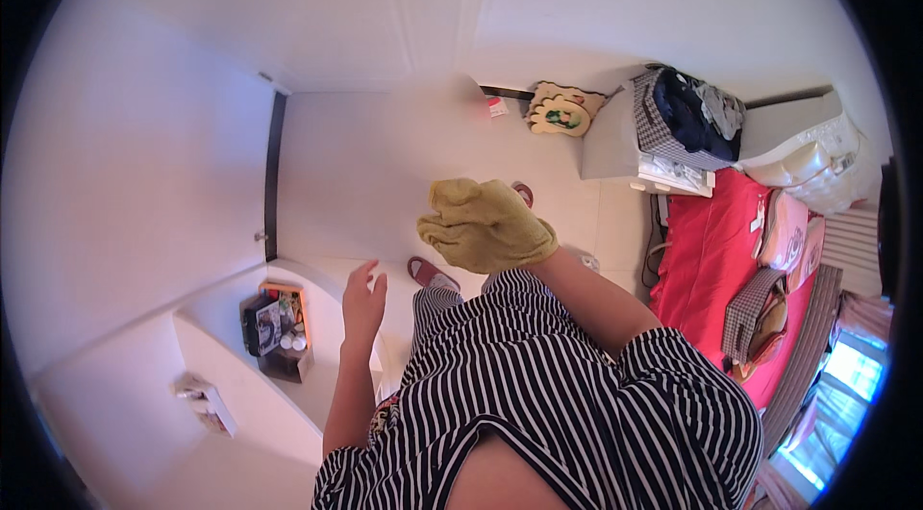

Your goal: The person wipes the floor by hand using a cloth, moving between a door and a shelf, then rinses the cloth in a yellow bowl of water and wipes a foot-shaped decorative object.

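My right hand (549, 255) is covered past the knuckles by a yellow-green terry cloth (487, 225), bunched around it in front of my body. The fingers are hidden inside the cloth's folds. To the left and lower, my left hand (364, 301) hangs in the air with its fingers apart and nothing in it. Beneath the hands are the tiled floor (562, 221) and my feet in reddish slippers (431, 272).
Curved white shelves (245, 358) at lower left hold a box of small items (292, 308). A white panel (339, 171) stands ahead. At right are a white drawer cabinet (613, 153), a checked fabric basket of clothes (649, 113) and a red-covered bed (699, 243).
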Demonstrator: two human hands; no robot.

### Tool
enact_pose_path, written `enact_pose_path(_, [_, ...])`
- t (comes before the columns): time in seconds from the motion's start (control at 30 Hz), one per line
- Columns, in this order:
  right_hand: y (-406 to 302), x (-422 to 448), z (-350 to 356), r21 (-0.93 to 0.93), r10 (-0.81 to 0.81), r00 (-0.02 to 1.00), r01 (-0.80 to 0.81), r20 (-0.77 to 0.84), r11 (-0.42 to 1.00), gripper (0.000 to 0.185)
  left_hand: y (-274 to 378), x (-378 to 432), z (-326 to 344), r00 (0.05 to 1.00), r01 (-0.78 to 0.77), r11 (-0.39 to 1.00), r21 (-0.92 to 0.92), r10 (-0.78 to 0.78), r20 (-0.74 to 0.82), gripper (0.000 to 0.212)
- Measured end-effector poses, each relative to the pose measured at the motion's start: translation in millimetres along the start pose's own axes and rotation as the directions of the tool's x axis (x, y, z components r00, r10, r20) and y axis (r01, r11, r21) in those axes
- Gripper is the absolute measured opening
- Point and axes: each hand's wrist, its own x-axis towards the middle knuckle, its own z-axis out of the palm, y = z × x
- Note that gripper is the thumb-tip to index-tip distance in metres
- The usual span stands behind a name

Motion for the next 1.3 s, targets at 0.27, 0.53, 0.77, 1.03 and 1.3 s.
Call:
enact_pose_path(0.27, [29,-45,-136,-0.83,-0.26,0.964,0.19,0.056,0.525,0.019,24,59,104,0.992,0.051,0.998,0.039,-0.056,0.115,0.03])
enact_pose_path(0.53, [99,-61,-249,-0.769,-0.363,0.856,-0.059,-0.367,0.637,0.017,108,200,250,0.907,-0.158,0.976,0.152,0.083,0.413,0.029])
enact_pose_path(0.77, [198,-49,-289,-0.429,-0.221,0.71,-0.125,-0.669,0.895,0.014,119,367,447,0.836,-0.363,0.899,0.245,0.199,0.511,0.031])
enact_pose_path(1.03, [304,-22,-288,0.481,0.164,0.685,0.303,-0.71,0.823,0.018,141,522,659,0.695,-0.716,0.653,0.247,0.636,0.336,0.036])
enact_pose_path(1.3, [342,-24,-266,0.78,0.41,0.716,0.301,-0.564,0.549,0.054,130,556,727,0.602,-0.781,0.524,0.34,0.777,0.185,0.045])
